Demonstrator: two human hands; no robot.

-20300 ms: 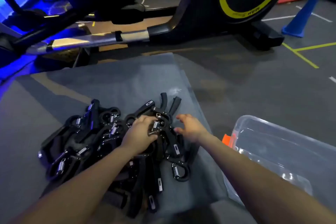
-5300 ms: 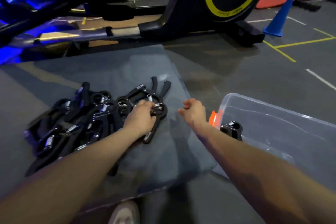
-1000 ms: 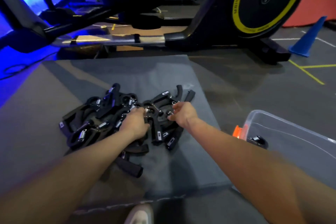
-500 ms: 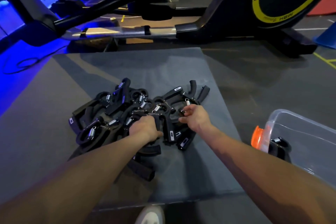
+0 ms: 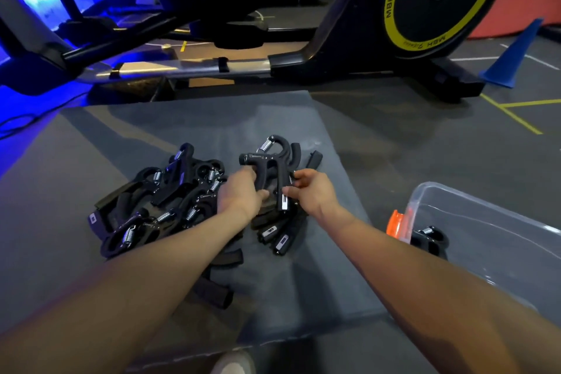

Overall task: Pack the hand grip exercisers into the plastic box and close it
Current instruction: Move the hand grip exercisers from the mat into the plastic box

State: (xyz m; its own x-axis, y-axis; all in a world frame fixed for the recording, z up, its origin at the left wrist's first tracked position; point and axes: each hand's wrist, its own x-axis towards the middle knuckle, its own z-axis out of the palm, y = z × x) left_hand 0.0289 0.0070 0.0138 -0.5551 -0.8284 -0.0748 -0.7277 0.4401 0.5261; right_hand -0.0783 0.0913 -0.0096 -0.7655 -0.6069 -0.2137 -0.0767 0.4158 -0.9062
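Nearby, both hands' grip, left (image 5: 239,196) and right (image 5: 312,194), around one raised exerciser (image 5: 267,167), pile (image 5: 158,200) beneath, box (image 5: 485,240) rightward.

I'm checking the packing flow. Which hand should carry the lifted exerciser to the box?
Probably the right hand. It already pinches one handle of the exerciser, and the box lies on its side. The left hand, on the other handle, would have to cross over.

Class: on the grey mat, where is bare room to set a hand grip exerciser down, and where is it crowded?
Bare: the grey mat between the black exerciser pile and the exercise machine; also its near right corner. Crowded: mid-mat, around the pile and both hands.
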